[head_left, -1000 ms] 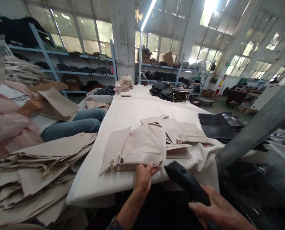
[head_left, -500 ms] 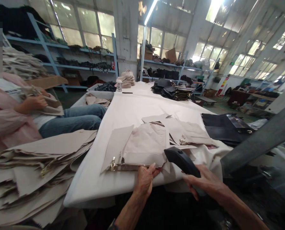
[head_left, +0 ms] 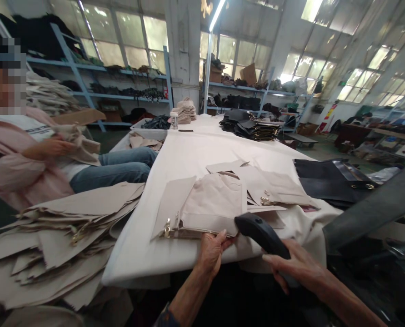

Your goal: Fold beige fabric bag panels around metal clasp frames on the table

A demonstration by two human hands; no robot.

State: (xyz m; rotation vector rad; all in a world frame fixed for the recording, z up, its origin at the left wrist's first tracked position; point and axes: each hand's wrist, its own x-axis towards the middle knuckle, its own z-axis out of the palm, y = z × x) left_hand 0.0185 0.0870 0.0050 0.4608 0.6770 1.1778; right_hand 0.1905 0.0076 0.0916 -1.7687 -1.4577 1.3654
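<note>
A beige bag piece lies flat on the white table, with a zipper along its near edge and gold hardware at its left corner. My left hand pinches that near edge between thumb and fingers. In my right hand is a black pistol-shaped hand tool, its wide head pointing left over the right corner of the piece. What the head of the tool does to the material cannot be made out. Beside it on the right lies another beige bag piece with gold clasps.
A heap of beige panels stands left of the white table. A person sits beyond it, holding beige material. Black bag pieces lie at the right, a black stack farther back. A metal post slants at the right.
The view has turned slightly left, so everything sits farther right in the picture. Both hands keep their holds; the black tool's head lies slightly closer to my left hand.
</note>
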